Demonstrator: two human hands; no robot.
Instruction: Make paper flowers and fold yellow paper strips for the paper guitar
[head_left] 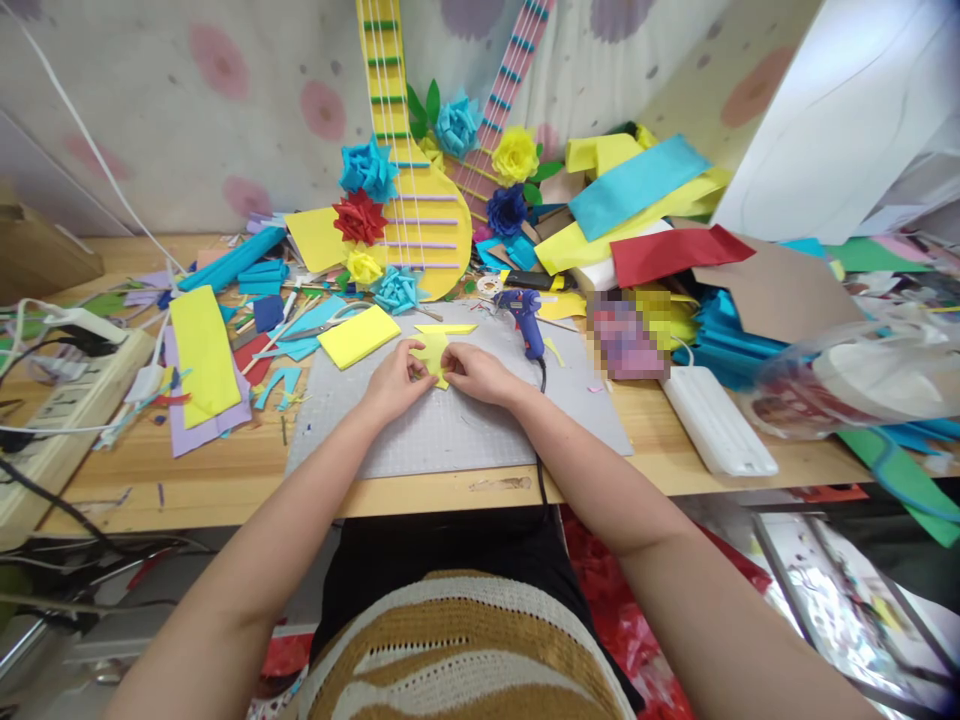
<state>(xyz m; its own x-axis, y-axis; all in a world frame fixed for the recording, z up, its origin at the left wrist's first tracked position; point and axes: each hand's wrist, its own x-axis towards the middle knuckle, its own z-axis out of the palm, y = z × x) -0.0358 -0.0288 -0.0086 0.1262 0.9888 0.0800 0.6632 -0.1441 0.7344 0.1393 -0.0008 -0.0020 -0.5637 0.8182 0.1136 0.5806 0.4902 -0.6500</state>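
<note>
Between my two hands is a small cut piece of yellow paper [431, 350], just above a grey cutting mat [405, 445]. My left hand [399, 378] pinches its left and lower edge between thumb and fingers. On its right side the fingertips of my right hand [480, 373] are closed on the same piece. A narrow yellow strip [454, 328] lies right behind it. A folded yellow sheet [358, 336] rests to the left on the mat. To the right stands a blue hot glue gun [525, 320], its black cord running to the table's front edge.
A yellow paper guitar [431, 230] with paper flowers leans at the back, a pink one [502, 100] behind it. Coloured paper sheets [637, 190] pile at right, near a white power box [716, 420]. Paper scraps and a power strip [67, 430] are at left.
</note>
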